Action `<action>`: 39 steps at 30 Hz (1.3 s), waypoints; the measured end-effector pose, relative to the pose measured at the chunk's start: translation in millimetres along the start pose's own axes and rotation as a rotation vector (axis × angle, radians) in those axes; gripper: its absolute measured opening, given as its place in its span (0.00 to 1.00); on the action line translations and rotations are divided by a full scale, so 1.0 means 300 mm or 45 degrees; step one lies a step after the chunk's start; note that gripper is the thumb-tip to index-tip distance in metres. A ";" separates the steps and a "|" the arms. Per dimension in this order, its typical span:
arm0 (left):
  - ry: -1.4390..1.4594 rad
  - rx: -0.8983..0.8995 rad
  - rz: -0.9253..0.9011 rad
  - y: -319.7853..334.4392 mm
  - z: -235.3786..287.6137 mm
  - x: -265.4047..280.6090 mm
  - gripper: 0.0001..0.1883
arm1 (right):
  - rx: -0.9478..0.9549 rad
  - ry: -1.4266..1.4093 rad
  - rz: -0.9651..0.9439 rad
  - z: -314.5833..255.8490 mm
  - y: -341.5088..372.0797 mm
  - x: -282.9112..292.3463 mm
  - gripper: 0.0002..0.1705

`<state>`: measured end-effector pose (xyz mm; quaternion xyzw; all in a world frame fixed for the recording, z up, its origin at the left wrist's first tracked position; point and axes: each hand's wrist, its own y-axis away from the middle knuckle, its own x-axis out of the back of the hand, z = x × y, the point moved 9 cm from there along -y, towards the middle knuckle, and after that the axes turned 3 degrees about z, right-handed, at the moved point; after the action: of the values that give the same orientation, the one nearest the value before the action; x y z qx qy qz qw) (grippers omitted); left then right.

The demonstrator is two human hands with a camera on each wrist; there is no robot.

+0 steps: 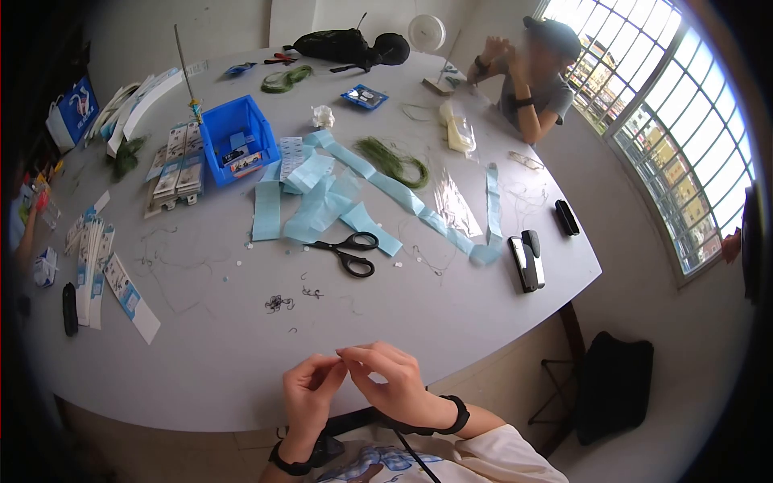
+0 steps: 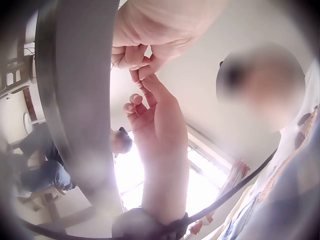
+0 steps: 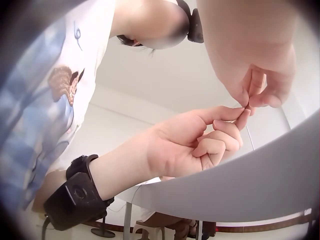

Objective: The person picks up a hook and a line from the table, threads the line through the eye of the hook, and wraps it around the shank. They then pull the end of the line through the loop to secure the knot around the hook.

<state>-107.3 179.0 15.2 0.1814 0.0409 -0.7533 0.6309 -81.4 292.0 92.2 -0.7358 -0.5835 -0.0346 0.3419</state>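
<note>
Presently pinching an indiscernibly small piece with bare left hand [image 1: 308,393] and bare right hand [image 1: 398,390], likely mid-assembly; next, probably align precisely.

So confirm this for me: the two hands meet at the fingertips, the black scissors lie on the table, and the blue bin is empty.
Not empty: the head view shows small items inside the blue bin. The rest stands: left hand and right hand meet at the fingertips, and the black scissors lie on the table.
</note>
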 end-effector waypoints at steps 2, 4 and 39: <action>0.044 0.182 -0.011 -0.001 -0.041 -0.003 0.03 | 0.018 -0.024 0.059 0.007 0.005 0.009 0.15; 0.179 0.294 -0.043 -0.003 -0.066 -0.006 0.04 | 0.032 -0.004 0.060 0.005 0.006 0.010 0.15; -0.338 -0.295 0.047 0.019 0.016 0.012 0.03 | -0.282 -0.068 -0.251 0.068 0.021 -0.025 0.10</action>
<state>-103.4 173.1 19.4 0.0073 0.0404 -0.7492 0.6611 -85.4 296.3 70.3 -0.7089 -0.6544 -0.1127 0.2380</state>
